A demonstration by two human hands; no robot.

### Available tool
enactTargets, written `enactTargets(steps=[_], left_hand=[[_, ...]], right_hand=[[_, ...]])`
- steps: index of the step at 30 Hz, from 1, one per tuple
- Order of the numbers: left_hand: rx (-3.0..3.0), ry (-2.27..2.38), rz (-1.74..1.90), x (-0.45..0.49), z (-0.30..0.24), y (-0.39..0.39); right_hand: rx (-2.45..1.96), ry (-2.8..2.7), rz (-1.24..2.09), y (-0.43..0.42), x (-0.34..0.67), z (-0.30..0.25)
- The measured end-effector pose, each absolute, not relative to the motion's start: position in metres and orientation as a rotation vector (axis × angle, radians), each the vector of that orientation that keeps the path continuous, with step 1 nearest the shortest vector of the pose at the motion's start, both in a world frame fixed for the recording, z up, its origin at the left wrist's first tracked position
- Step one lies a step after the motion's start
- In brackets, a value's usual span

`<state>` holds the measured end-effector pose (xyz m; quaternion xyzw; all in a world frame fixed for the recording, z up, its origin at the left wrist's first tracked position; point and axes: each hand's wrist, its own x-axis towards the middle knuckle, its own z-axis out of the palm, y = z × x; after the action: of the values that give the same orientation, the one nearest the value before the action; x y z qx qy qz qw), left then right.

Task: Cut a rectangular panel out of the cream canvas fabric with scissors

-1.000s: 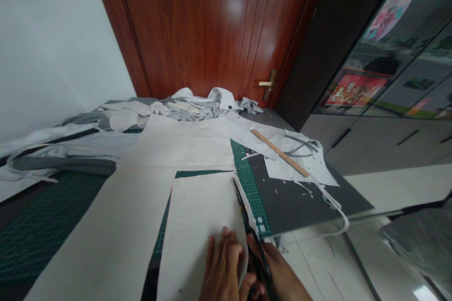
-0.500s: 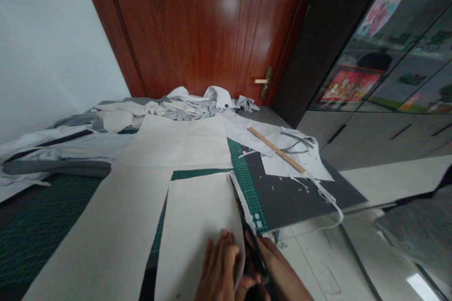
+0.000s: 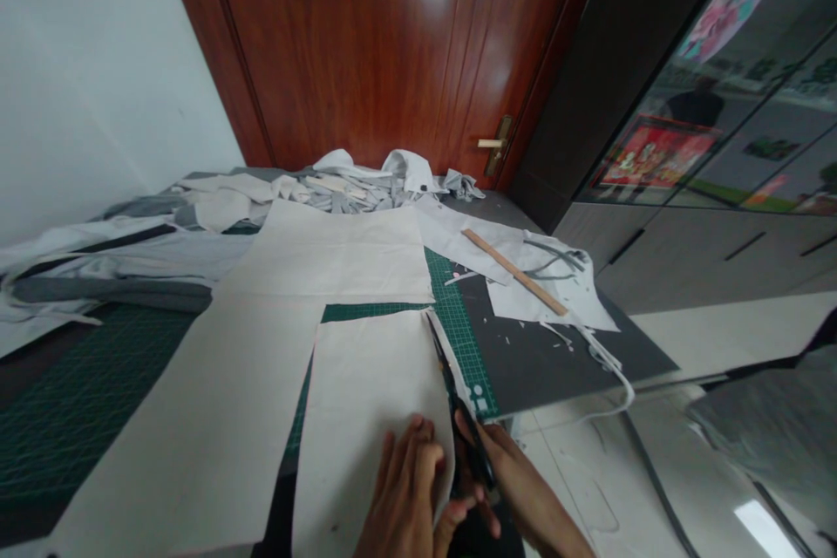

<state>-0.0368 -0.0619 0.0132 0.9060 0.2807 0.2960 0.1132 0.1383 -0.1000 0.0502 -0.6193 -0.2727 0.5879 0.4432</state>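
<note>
My right hand (image 3: 516,488) grips the handles of black scissors (image 3: 454,401), whose blades point away from me along the right edge of a cream fabric panel (image 3: 366,401). My left hand (image 3: 402,497) lies on the near end of that panel, fingers pressed flat, right beside the scissors. A thin cut strip of fabric (image 3: 458,366) lies to the right of the blades on the green cutting mat (image 3: 458,323).
A larger cream fabric piece (image 3: 261,349) covers the mat to the left and behind. A wooden ruler (image 3: 513,272) lies on white scraps at the right. Heaped fabric offcuts (image 3: 353,183) sit by the wooden door (image 3: 379,44). The table edge (image 3: 588,388) drops to the floor at right.
The view has shifted slightly. My right hand with the scissors has drawn a little nearer to me, and its fingers look more spread on the handles. The left hand stays on the panel.
</note>
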Motion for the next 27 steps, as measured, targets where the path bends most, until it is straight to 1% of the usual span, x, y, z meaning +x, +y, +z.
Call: enactTargets(steps=[6,9,12,15,18,20,22,25,27], left_hand=[[2.704,0.834,0.839,-0.031,0.011,-0.065],[2.736,0.779,0.928,-0.037,0.016,-0.065],[2.789,0.751,0.915,-0.042,0.045,-0.055],[2.789,0.893,0.840,-0.031,0.084,-0.024],[2.784,0.976,0.605,-0.003,0.099,0.019],[2.817,1.061,0.534,0.015,0.086,0.042],[2.836,1.119,0.534,0.027,0.063,0.054],[2.864,1.178,0.596,0.031,0.031,0.056],[2.877,1.208,0.644,0.030,0.020,0.052]], right_hand=[[-1.566,-0.661,1.476,-0.101,0.145,0.053],[-1.557,-0.635,1.494,-0.104,0.151,0.053],[-1.557,-0.610,1.506,-0.105,0.155,0.053],[-1.549,-0.615,1.507,-0.105,0.155,0.049],[-1.539,-0.590,1.522,-0.104,0.149,0.046],[-1.536,-0.552,1.549,-0.102,0.143,0.046],[-1.527,-0.525,1.573,-0.099,0.139,0.047],[-1.517,-0.489,1.565,-0.097,0.135,0.048],[-1.510,-0.474,1.550,-0.097,0.134,0.048]])
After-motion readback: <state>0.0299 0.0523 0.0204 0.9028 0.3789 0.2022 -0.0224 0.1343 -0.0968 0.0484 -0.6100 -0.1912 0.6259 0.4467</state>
